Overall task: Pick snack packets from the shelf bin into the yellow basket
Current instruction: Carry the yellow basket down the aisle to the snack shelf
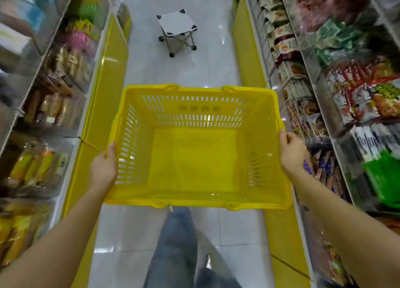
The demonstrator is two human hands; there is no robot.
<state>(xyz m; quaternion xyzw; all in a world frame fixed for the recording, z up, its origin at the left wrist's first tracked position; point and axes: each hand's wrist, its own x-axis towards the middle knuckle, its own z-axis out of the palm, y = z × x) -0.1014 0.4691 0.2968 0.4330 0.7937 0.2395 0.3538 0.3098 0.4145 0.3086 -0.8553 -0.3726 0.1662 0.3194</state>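
One basket between left hand, right hand

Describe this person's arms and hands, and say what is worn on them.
The left arm and right arm are bare to the frame's edge, with no sleeves showing. The left hand and right hand wear no gloves. No watch, bracelet or ring is visible.

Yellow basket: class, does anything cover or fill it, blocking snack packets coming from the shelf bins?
Nothing visible does. The yellow basket is empty and open-topped; the left hand and right hand grip only its side rims. The snack packets sit alongside, to its right.
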